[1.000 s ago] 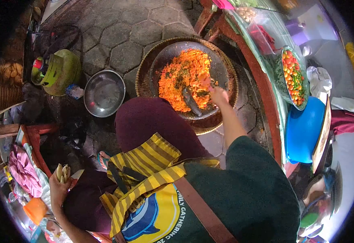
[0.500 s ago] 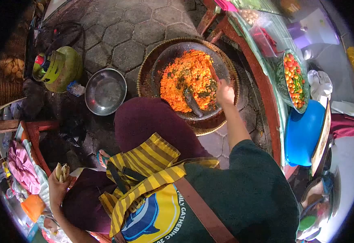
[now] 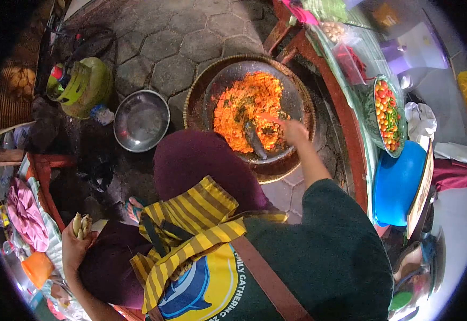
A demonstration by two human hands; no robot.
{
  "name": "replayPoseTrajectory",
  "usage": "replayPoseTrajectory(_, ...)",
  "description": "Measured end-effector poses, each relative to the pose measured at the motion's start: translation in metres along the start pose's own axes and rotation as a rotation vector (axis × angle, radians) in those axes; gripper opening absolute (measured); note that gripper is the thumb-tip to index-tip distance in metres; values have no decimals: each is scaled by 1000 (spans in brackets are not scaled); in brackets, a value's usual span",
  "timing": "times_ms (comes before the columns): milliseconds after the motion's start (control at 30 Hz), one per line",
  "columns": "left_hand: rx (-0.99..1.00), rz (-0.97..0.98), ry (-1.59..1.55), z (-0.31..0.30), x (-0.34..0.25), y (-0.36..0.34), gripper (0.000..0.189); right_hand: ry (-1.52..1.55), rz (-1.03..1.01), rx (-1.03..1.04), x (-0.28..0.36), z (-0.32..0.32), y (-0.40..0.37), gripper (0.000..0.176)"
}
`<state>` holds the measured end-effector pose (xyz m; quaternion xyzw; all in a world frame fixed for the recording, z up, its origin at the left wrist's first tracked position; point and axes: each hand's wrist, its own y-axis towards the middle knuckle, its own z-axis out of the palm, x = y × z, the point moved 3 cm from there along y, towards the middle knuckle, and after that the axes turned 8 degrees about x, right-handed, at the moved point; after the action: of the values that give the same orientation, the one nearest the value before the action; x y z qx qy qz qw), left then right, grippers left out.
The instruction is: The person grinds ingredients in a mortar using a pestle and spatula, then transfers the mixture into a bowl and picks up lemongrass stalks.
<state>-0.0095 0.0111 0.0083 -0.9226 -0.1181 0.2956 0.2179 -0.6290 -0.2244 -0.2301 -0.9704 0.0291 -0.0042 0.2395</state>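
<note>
My left hand [image 3: 75, 243] is closed around a bunch of pale finger-shaped stalks [image 3: 82, 226], out at the left beside my knee. In my right hand [image 3: 295, 132] is the handle of a spatula [image 3: 270, 119], its reddish flat end over the orange mash [image 3: 244, 99]. The mash has dark green bits in it and fills much of a wide stone mortar [image 3: 212, 88]. A dark stone pestle [image 3: 254, 140] lies in the mash near my side. The mortar sits inside a round woven tray [image 3: 192, 109] close in front of my knee.
A metal bowl [image 3: 141, 121] stands on the paved floor [image 3: 172, 75], with a green gas cylinder [image 3: 86, 88] left of it. Along the right runs a red-edged table [image 3: 346, 115] bearing chopped vegetables [image 3: 387, 115] and a blue basin [image 3: 399, 184].
My right hand has moved slightly down with the spatula, whose end has swung to the left over the mash. My left hand keeps its hold on the stalks.
</note>
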Motion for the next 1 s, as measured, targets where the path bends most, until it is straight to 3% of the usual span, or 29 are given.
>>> replayPoseTrajectory(33, 19, 36, 85, 1, -2, -2, 30, 46, 86, 172, -2, -20, -3, 35)
replayPoseTrajectory(100, 23, -167, -255, -1, -13, -1, 29, 87, 75, 88, -25, -45, -23, 43)
replayPoseTrajectory(133, 28, -162, -255, -1, -15, -1, 29, 87, 82, 87, -38, -51, -29, 43)
replayPoseTrajectory(200, 10, -229, -222, -2, -14, -2, 28, -198, 248, 227, -55, -57, -39, 42)
replayPoseTrajectory(333, 110, -233, -210, -4, -7, 3, 29, -180, 300, 235, -22, -39, -45, 35)
replayPoseTrajectory(433, 50, -138, -186, -5, -11, 10, 30, -54, 329, 145, -7, -11, -21, 28)
replayPoseTrajectory(500, 57, -152, -116, -7, -20, 10, 32, 110, 226, 10, -3, -17, -8, 26)
replayPoseTrajectory(600, 86, -189, -130, -9, -24, 9, 33, -142, 371, 196, -25, -59, -10, 28)
replayPoseTrajectory(667, 86, -223, -185, -7, 5, 10, 32, -140, 478, 154, -59, -54, -6, 29)
replayPoseTrajectory(800, 47, -231, -177, -10, -12, 11, 32, -181, 496, 200, -31, -32, -2, 32)
replayPoseTrajectory(867, 63, -226, -125, -9, -15, 13, 32, 59, 262, 122, -6, -12, 19, 35)
replayPoseTrajectory(1000, 48, -210, -167, -7, -6, 12, 34, 85, 240, 53, -19, -36, 35, 35)
